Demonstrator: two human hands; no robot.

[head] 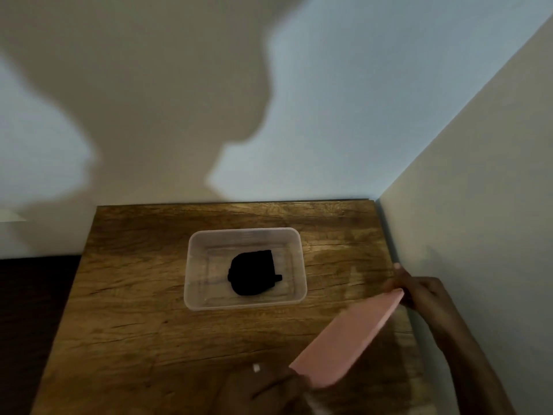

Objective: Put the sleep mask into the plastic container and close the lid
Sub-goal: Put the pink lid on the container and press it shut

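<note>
A clear plastic container (191,265) stands open in the middle of the wooden table. Inside it lies the black sleep mask (253,272), folded, on the bottom. The pink lid (350,336) is held tilted above the table, to the right of and nearer than the container. My left hand (269,387) grips the lid's near end at the bottom edge of the view. My right hand (419,290) grips its far end, close to the right wall. The lid does not touch the container.
The wooden table (134,324) sits in a corner, with a wall behind it and a pale wall (478,205) along its right edge. Left of the table the floor (30,295) is dark. My shadow falls on the back wall.
</note>
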